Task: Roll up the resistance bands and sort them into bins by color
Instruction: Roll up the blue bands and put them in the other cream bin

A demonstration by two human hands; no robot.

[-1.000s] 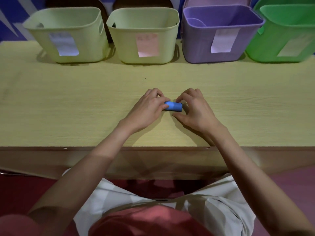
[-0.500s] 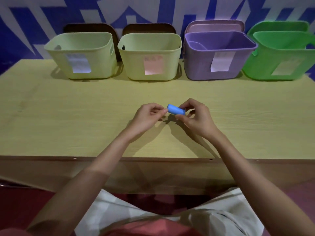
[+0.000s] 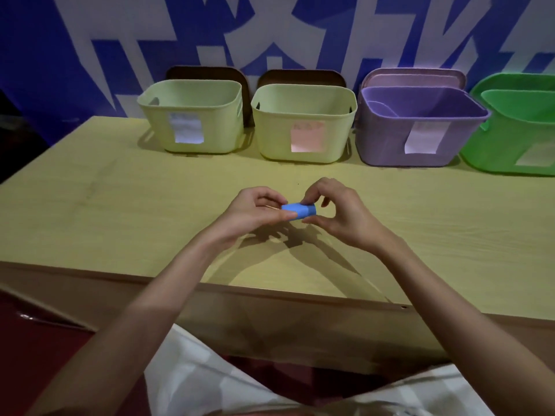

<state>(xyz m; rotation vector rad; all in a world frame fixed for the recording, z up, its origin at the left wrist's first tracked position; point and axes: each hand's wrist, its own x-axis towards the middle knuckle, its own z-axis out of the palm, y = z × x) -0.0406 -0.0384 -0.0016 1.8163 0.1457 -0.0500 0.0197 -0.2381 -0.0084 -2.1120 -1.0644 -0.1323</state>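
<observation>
Two hands meeting on a rolled blue resistance band [image 3: 299, 210], held just above the wooden table [image 3: 120, 211] at its middle, with shadows cast on the surface beneath. Left hand [image 3: 255, 212] pinching the roll's left end between thumb and curled fingers; right hand [image 3: 339, 216] pinching the right end, forefinger on top and thumb below, remaining fingers arched clear of it. Roll lying crosswise, tightly wound, level between the two grips. Bare forearms reaching in from the near edge over a lap in pale clothing.

Lined up along the table's far edge, well apart from the band: four bins, each with a paper label on its front. From left: pale yellow-green bin [image 3: 192, 118] with a white label, second pale yellow-green bin [image 3: 303, 123] with a pink label, purple bin [image 3: 420, 130] with a white label, green bin [image 3: 516, 136] partly cut off at the right. Something pale and curved lying inside the purple bin, too dim to identify. Blue and white patterned wall [image 3: 210, 31] behind.
</observation>
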